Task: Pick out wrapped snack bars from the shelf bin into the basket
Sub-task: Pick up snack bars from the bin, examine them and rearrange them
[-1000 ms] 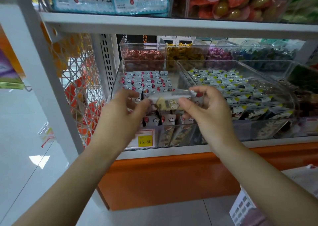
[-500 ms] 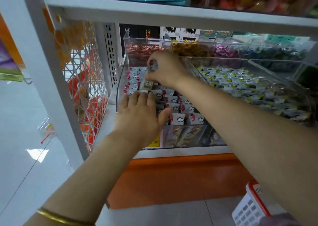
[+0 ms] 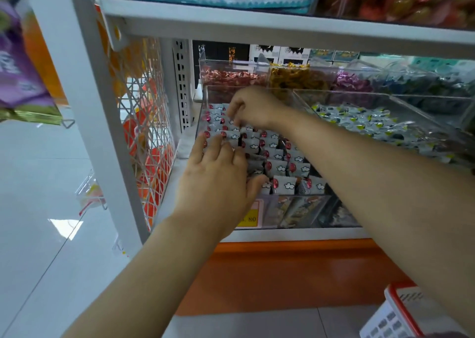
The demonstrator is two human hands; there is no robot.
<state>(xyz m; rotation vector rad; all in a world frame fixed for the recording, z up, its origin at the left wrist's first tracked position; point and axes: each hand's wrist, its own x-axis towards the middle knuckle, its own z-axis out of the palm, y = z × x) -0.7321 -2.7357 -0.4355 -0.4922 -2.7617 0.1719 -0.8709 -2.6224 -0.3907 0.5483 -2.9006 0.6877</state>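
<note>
A clear shelf bin (image 3: 295,210) holds several rows of grey-white wrapped snack bars (image 3: 280,168) with red dots and cloud marks. My left hand (image 3: 218,181) rests flat on the front-left bars, fingers straight. My right hand (image 3: 254,106) reaches to the back rows, its fingers curled down and pinching a bar standing among the others. The white basket (image 3: 393,314) with a red rim sits on the floor at the bottom right, partly hidden under my right forearm.
A second clear bin (image 3: 372,124) of yellow-marked bars stands to the right. Rear bins hold red (image 3: 231,76) and gold (image 3: 298,76) candies. The upper shelf (image 3: 282,26) hangs close overhead. A white post (image 3: 84,106) and mesh panel (image 3: 144,132) close the left side.
Both hands first held one bar in front of the bin. My right hand carried it to the back rows and has now lowered among them; my left hand settled flat on the front bars.
</note>
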